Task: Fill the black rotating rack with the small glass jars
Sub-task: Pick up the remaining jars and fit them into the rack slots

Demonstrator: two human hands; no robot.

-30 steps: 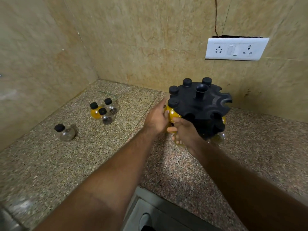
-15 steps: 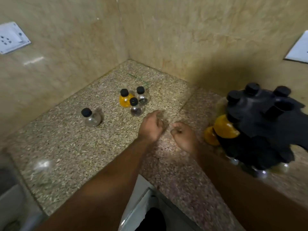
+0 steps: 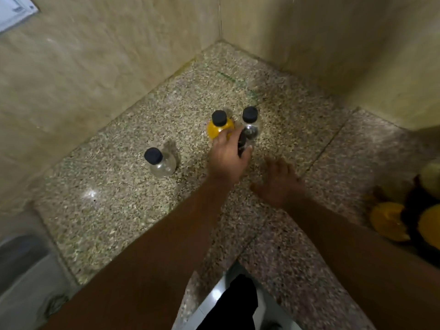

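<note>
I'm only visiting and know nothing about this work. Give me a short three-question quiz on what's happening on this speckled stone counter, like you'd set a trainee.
1. True or false: the lone clear round glass jar with a black cap stands apart from the other jars on the speckled stone counter.
2. Fill in: the right hand holds ____.
3. Which hand curls round a small black-capped jar beside the yellow-filled glass jar?
A) left hand
B) right hand
C) neither

Key: 1 true; 2 nothing; 3 A.
</note>
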